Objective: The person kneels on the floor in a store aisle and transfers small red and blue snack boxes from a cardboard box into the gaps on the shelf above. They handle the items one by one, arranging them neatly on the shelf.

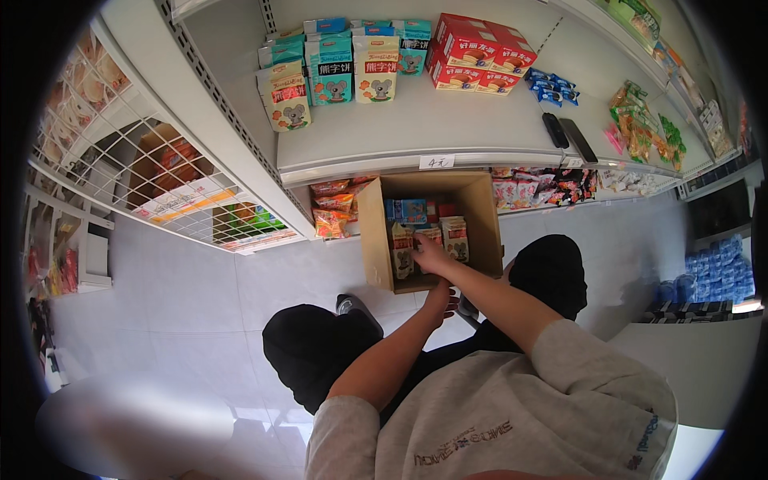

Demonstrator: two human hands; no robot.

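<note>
A cardboard box (373,240) stands on the floor with its top uncovered, between my knees and the shelf. My right hand (431,255) is inside, its fingers against the edge of a cream biscuit pack (402,255); whether they grip it is hidden. Another cream biscuit pack (455,237) stands to the right of that hand, and a third is partly covered by it. Behind them are a blue pack (407,210) and some red packaging. Beneath my right wrist, my left hand (443,303) is empty near the box's front edge, its fingers apart.
The shelf board (384,135) holds teal biscuit packs (329,72), red cartons (480,54), blue packets (552,87) and a dark phone-like object (577,139). Snack bags (331,207) fill the low shelf beside the box. A white wire rack (162,174) stands left, bottled water packs (720,267) right.
</note>
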